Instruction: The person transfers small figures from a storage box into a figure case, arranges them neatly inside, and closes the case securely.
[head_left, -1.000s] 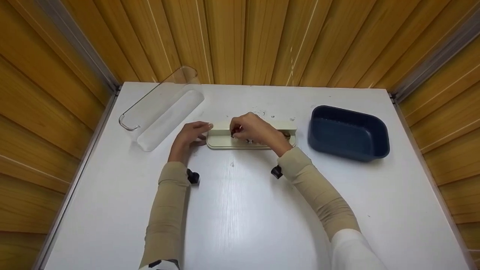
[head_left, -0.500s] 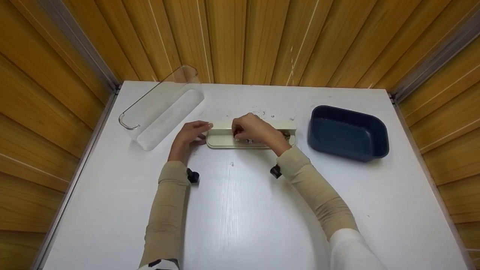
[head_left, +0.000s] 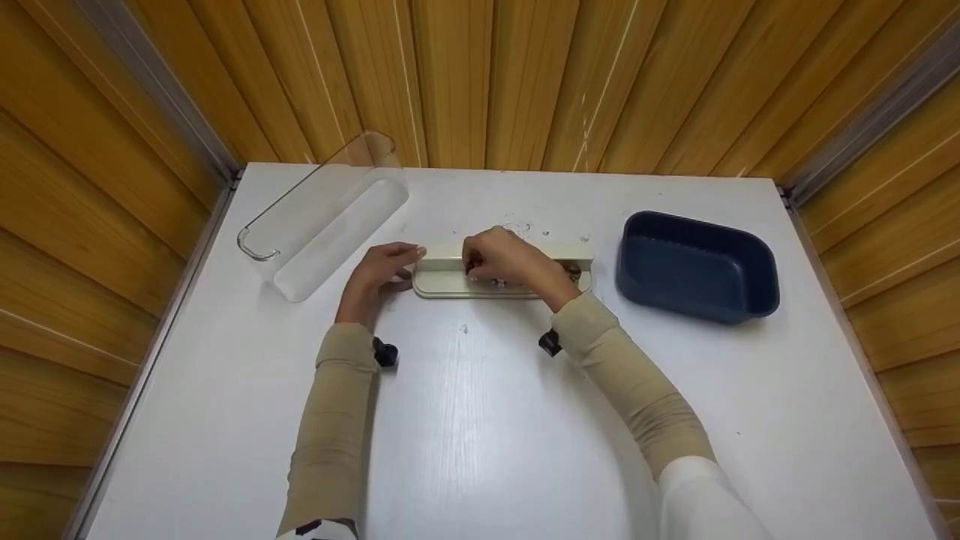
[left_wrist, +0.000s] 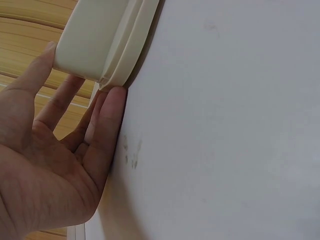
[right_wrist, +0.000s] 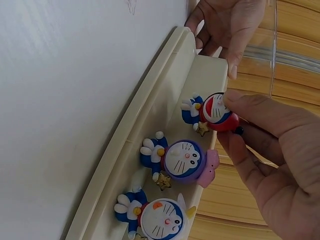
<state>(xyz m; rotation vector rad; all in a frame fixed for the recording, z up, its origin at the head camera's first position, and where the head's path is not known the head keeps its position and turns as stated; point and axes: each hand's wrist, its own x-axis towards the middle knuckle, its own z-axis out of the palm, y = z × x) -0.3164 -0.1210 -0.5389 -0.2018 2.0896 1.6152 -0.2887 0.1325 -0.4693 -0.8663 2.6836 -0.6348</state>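
My right hand (head_left: 510,259) is over the middle of a cream display tray (head_left: 439,283) with a raised back. In the right wrist view its thumb and fingers (right_wrist: 272,127) pinch the head of a small red-hooded cat figurine (right_wrist: 217,111), whose feet are over the tray. Beside it in the tray are a cat figurine with a purple hood and pink bow (right_wrist: 184,159) and a white-hooded cat figurine (right_wrist: 162,220). My left hand (head_left: 381,268) is at the tray's left end, its loosely extended fingers touching the end wall, as the left wrist view shows.
A clear plastic bin (head_left: 330,229) stands at the back left of the white table (head_left: 465,420). To the right of the tray is a dark blue basin (head_left: 694,274). Wood-patterned panels (head_left: 517,82) rise behind the table's far edge.
The right hand has shifted very slightly to the right with the red-hooded figurine still in its fingers. The left hand and the tray have stayed in place.
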